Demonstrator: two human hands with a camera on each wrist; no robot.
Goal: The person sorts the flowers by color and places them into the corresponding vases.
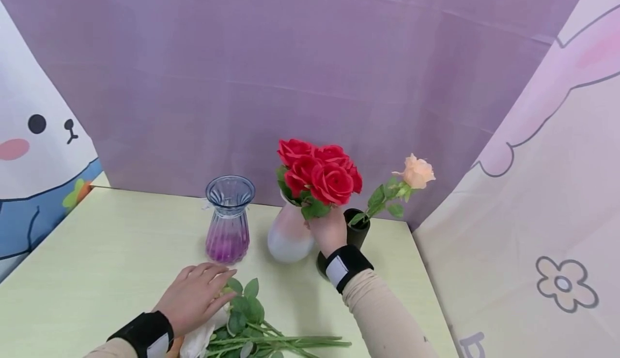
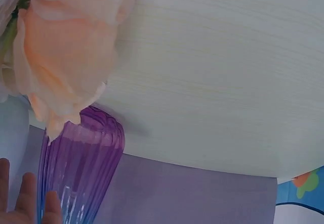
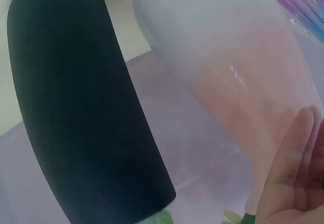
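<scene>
My right hand is at the neck of a pink-and-white vase, just below several red roses standing in it. In the right wrist view its fingers lie fairly straight over the side of the vase; the rest of that hand is out of frame. Over the flowers lying at the table's front, my left hand is spread palm down, holding nothing. Below it are a white flower and green stems. A large peach flower shows close up in the left wrist view.
A ribbed blue-to-purple glass vase stands left of the pink-and-white one. To the right, a black vase holds one peach rose, partly behind my right hand. A purple cloth hangs behind the pale table.
</scene>
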